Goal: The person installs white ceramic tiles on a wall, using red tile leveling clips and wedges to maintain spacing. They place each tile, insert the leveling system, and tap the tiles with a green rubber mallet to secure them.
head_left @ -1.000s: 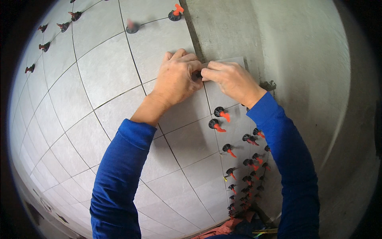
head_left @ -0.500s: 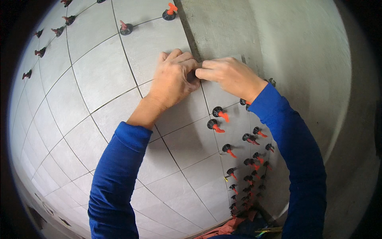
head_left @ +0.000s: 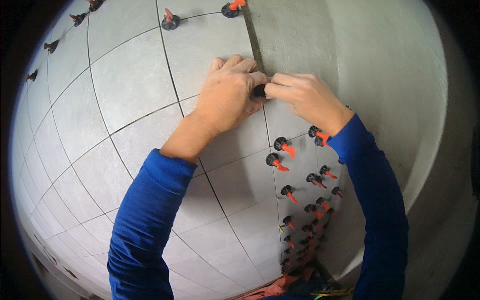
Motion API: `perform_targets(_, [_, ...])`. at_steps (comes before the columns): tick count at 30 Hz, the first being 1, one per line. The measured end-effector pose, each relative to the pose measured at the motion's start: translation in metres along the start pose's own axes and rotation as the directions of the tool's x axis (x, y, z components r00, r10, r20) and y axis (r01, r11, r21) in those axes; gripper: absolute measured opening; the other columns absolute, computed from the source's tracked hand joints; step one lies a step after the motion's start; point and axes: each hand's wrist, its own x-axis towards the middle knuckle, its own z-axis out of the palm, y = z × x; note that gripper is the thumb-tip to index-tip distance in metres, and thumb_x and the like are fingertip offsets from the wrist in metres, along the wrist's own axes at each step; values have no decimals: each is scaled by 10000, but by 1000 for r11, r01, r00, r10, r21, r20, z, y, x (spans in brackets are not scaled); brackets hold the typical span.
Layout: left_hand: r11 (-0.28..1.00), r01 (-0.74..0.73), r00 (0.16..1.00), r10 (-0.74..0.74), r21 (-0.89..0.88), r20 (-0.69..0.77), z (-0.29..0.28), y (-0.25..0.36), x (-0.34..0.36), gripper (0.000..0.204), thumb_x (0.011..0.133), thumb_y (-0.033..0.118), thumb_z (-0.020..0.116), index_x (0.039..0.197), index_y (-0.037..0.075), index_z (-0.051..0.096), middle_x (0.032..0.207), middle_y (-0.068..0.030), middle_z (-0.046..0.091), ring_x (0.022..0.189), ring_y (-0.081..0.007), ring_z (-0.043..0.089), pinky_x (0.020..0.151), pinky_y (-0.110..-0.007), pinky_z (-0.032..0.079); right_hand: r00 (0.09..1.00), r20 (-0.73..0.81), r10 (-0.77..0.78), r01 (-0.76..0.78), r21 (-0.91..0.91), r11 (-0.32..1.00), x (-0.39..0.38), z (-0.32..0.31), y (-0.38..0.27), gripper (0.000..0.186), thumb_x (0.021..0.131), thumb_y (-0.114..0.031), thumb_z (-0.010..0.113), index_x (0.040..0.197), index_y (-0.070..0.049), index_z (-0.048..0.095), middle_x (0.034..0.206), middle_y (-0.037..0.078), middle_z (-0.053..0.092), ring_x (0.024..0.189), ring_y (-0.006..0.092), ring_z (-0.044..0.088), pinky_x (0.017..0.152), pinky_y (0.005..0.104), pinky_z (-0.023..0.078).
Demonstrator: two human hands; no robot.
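Note:
Both hands meet at the edge joint of the grey tiles [head_left: 131, 75]. My left hand [head_left: 230, 87] curls its thumb and fingers around a black tile leveler [head_left: 259, 91], pressed close to the tile surface. From the right, my right hand [head_left: 305, 95] pinches at the same leveler, its fingertips touching its side. Most of that leveler is hidden by the fingers; only a dark part shows between the hands. Below, the nearest other levelers [head_left: 284, 145] have round black bases and red handles and sit along the tile joint.
More red-handled levelers [head_left: 287, 192] run down the narrow tile strip at the lower right. Others [head_left: 170, 21] stand on joints at the top and far left. Bare grey concrete [head_left: 300, 40] borders the tiles on the right. Reddish cloth [head_left: 280, 287] shows at the bottom.
Both hands stay together at the joint and appear slightly further right in the picture. The view has shifted a little, and the dark leveler part shows more clearly between the fingers.

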Motion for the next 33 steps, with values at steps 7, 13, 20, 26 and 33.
perform_targets(7, [996,27,999,-31,-80,-45,1,3,-2,344,744,163,875,1068,120,768,1045,-20,662,1076,-240,590,967,-393,428,982,-2,187,-182,207,961,0,6,-5,142,977,-141,713,1069,-68,634,982,107,729,894,316,761,762,429,606])
perform_targets(13, [982,97,994,-105,-159,-42,-5,9,-5,357,753,161,878,1081,114,743,1041,-26,663,1052,-246,589,956,-380,425,919,118,376,-373,568,734,0,10,6,235,916,-86,793,1100,-35,656,969,161,749,879,335,753,767,413,583])
perform_targets(20, [990,82,985,-98,-115,-142,7,28,-13,335,783,165,871,1074,82,729,989,-48,676,967,-261,623,863,-396,472,924,-72,374,-260,599,758,-4,31,6,219,862,-28,790,1060,-9,699,977,156,743,880,325,739,773,406,581])
perform_targets(26, [991,11,975,-40,-134,-216,17,29,-12,331,818,159,849,1121,74,745,980,-59,682,923,-269,646,808,-397,501,850,-93,518,-306,712,631,-13,49,-1,267,827,-1,788,1090,-9,743,978,141,737,866,294,728,776,396,581])
perform_targets(33, [896,62,991,-1,-440,137,-9,9,6,418,879,104,797,1294,77,749,1024,-80,707,934,-232,707,823,-382,612,827,-69,557,-314,766,561,-12,52,-1,246,812,1,806,1052,-4,752,953,110,735,832,239,713,763,354,574])
